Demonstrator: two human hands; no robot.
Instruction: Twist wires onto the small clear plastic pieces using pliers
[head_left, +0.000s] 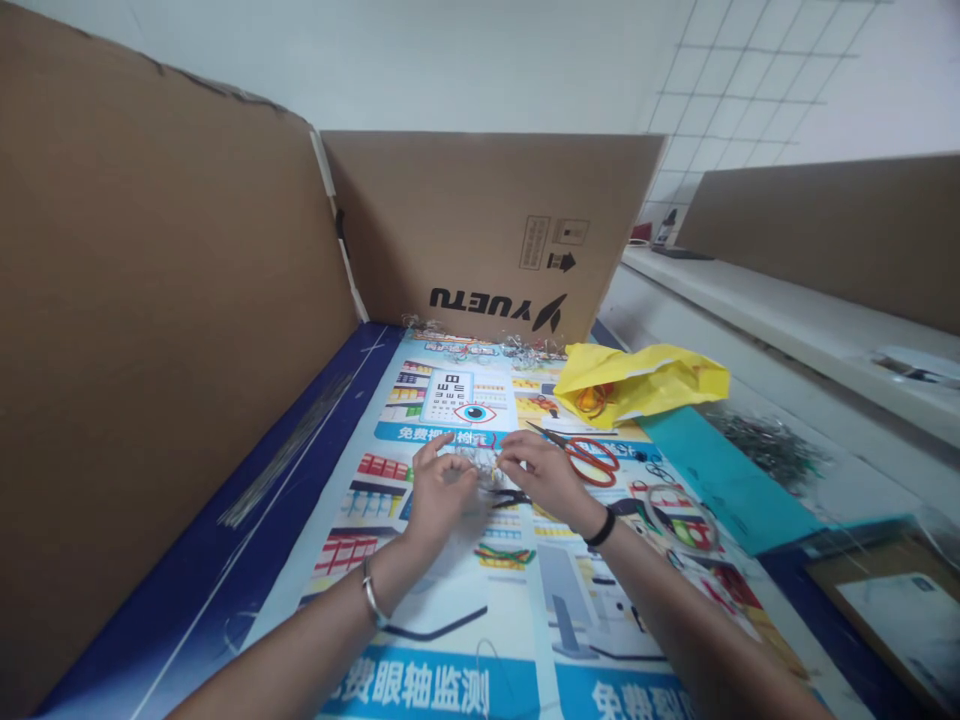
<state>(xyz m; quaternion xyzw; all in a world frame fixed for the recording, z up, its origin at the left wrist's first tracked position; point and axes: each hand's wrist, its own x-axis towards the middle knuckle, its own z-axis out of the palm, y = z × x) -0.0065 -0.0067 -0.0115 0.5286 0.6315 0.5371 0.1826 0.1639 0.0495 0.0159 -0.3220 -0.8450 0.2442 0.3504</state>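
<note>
My left hand [439,490] and my right hand [544,475] meet over the printed poster [457,600] on the table. Both have their fingers pinched on a small bundle of thin silvery wire pieces [480,463] held between them. A silver bangle sits on my left wrist and a black band on my right wrist. Red-handled scissors [589,455] lie just right of my right hand. A few coloured rubber bands [504,553] lie on the poster below my hands.
Cardboard panels [150,330] wall the left and the back [487,230]. A yellow bag [637,380] with rubber bands lies at the back right, a teal sheet [720,480] beside it, a heap of wire pieces [765,440] further right, and tape rolls [675,515].
</note>
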